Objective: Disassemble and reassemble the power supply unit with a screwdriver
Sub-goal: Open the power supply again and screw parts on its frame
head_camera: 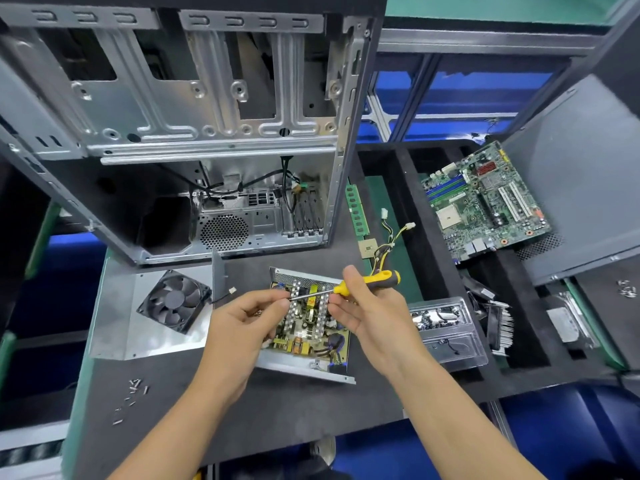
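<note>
Your right hand (367,306) grips the yellow handle of the screwdriver (360,284), its shaft pointing left. Your left hand (242,323) pinches the shaft tip between thumb and fingers. Both hands are above the open power supply (308,327), which lies on the dark worktop (242,410) in front of the case (173,133). Its lid with the fan (173,301) lies to the left, and loose screws (133,393) lie nearer the left edge.

the open grey metal power supply unit (308,327) lies on the dark tabletop (277,410), before the upright steel computer case (194,133); the black square fan on its metal lid (173,301) lies left, the green motherboard (485,206) far right, small loose screws (133,393) near-left.
</note>
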The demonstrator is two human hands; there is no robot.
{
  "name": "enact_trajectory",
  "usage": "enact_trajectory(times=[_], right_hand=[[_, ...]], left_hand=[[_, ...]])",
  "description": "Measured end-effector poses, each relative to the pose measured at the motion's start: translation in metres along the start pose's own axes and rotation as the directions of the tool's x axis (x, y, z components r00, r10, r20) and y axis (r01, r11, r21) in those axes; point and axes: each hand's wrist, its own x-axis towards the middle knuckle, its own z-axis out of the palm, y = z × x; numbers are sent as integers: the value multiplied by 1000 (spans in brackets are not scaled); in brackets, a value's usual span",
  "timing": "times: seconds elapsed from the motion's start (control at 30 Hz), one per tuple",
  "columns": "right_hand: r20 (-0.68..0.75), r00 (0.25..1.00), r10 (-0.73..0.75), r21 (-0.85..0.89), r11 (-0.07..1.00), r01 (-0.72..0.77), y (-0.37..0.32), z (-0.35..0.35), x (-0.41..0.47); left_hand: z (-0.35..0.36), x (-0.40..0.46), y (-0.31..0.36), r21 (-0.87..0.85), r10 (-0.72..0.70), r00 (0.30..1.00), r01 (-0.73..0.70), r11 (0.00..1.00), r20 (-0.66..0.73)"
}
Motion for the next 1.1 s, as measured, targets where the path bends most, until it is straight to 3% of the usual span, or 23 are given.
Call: enact_trajectory(times=[0.7,0.93,1.1], right_hand=[[-67,998,-5,20,1000,6,13,-6,2],[-49,978,-203,-165,967,193,10,-2,-3],[16,934,-357,-253,902,349,-1,2,-13]], left_hand=[[-3,-1,-11,-89,-87,993,94,992,81],[-7,-7,-9,185,169,984,-175,967,51],[-6,-11,-9,186,285,958,-288,940,38]])
